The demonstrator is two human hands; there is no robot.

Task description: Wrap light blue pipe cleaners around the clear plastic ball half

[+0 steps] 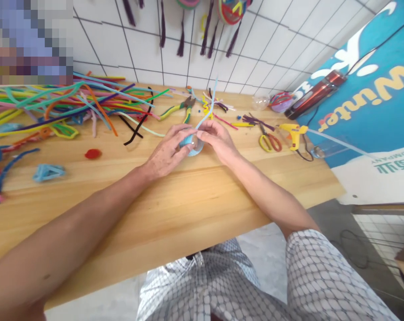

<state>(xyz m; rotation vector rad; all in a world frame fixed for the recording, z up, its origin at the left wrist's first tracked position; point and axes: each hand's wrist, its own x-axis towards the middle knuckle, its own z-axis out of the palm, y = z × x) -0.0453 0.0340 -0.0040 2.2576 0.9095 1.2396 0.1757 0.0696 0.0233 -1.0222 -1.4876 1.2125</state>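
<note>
My left hand (168, 149) and my right hand (217, 139) meet at the middle of the wooden table (195, 209). Between them sits a small round piece wrapped in light blue pipe cleaner (192, 145). The left fingers curl around it. The right fingers pinch the pipe cleaner's free end, which rises up and back toward the wall (211, 104). Both forearms rest across the tabletop.
A heap of coloured pipe cleaners (71, 104) covers the table's back left. Pliers (185, 109), yellow-handled scissors (270, 140), a yellow glue gun (293, 133) and a red device (317, 93) lie at the back right. A red pompom (93, 154) and a blue loop (48, 171) lie left.
</note>
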